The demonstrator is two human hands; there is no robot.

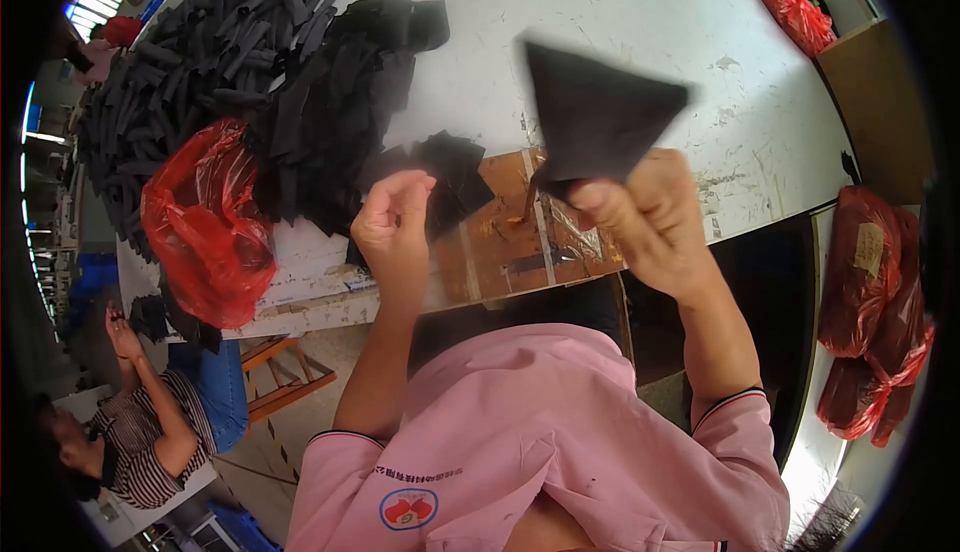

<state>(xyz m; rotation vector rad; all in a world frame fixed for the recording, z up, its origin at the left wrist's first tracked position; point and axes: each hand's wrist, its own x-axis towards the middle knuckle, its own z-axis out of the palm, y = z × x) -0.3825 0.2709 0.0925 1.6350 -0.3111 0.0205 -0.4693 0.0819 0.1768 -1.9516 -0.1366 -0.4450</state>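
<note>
My right hand (650,227) is closed on the lower edge of a black fabric piece (600,112), pinched between thumb and fingers. The piece stands up above the table, spread into a wide, slightly blurred four-cornered shape. To its left, my left hand (392,217) is raised with the fingers curled in toward the thumb, and nothing shows between them. Behind that hand lies a small loose stack of black fabric pieces (460,167). Further left, a larger heap of flat black pieces (345,102) spreads over the white table (480,42).
Many rolled dark pieces (220,42) are piled at the far left. A red plastic bag (215,237) sits before them. A brown board (500,227) lies at the table's near edge. Filled red bags (860,292) stand at right. Another person (150,432) sits at lower left.
</note>
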